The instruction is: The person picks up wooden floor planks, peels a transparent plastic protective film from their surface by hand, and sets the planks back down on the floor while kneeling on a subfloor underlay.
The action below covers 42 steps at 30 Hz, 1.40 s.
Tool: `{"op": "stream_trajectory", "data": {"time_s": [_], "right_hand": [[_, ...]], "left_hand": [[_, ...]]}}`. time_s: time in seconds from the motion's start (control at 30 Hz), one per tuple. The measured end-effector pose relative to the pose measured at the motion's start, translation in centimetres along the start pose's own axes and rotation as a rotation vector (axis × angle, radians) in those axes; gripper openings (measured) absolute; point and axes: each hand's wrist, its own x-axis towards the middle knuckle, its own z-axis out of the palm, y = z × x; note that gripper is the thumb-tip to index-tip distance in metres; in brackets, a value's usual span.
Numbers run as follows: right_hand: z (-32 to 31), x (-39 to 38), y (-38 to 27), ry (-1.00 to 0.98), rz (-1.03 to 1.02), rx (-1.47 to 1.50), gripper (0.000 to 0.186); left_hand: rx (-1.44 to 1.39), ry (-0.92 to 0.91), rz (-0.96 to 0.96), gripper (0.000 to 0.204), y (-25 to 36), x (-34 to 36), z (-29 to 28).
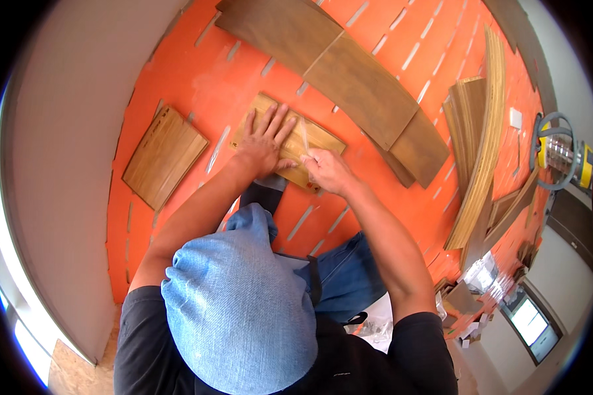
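A short light-brown wood plank (pixel 319 138) lies at an angle on the orange floor sheet in front of me. My left hand (pixel 263 138) presses flat on it, fingers spread and pointing away from me. Over the plank's near right part, my right hand (pixel 326 170) is closed with its thumb side toward the left hand. From its grip a thin, pale strip (pixel 304 133) runs away across the plank; its kind is too blurred to tell. My left foot (pixel 263 193) is close against the plank's near edge, below the left hand.
Another short plank (pixel 165 158) lies to the left, near the wall (pixel 66 164). Longer brown planks (pixel 362 92) overlap at the far middle. Stacked planks (pixel 471 138) and a yellow-grey vacuum (pixel 566 158) with a hose stand at the right. The orange sheet (pixel 197 82) has pale slots.
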Motion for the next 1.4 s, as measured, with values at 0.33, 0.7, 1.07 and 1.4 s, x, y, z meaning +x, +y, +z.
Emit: {"op": "stream_trajectory", "data": {"time_s": [0.33, 0.7, 1.07, 1.4], "right_hand": [[2.1, -1.5, -1.3, 0.009, -0.081, 0.148, 0.042], [1.3, -2.4, -0.9, 0.092, 0.061, -0.276, 0.031], [1.0, -3.2, -0.7, 0.052, -0.003, -0.544, 0.025], [0.6, -3.4, -1.2, 0.072, 0.019, -0.546, 0.025]], "left_hand": [[0.041, -0.04, -0.008, 0.11, 0.1, 0.2, 0.0], [-0.201, 0.264, 0.278, 0.083, -0.4, -0.9, -1.4], [-0.288, 0.271, 0.616, 0.018, 0.4, 2.5, -2.3], [-0.301, 0.34, 0.721, 0.02, -0.7, 3.8, -1.1]]}}
